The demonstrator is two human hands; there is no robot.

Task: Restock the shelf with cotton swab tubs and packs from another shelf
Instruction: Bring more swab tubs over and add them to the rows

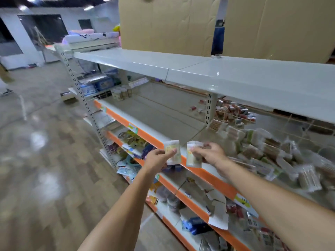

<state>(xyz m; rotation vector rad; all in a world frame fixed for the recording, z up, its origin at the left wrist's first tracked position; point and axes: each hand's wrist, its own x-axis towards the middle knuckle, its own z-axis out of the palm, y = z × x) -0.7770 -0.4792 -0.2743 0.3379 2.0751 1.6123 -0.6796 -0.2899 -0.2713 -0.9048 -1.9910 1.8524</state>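
Observation:
My left hand pinches a small flat cotton swab pack in front of the orange-edged shelf. Beside it, my right hand grips a second pack of the same kind. Both packs hang just before the shelf's front edge. The left stretch of this shelf is bare apart from several cotton swab tubs at its far end. On the right stretch lies a heap of cotton swab packs in clear wrap. The picture is blurred by motion.
A white top shelf overhangs the work shelf, with large cardboard sheets standing on it. Lower shelves hold mixed packets and torn paper. The tiled aisle floor lies to the left, with folded textiles on a far unit.

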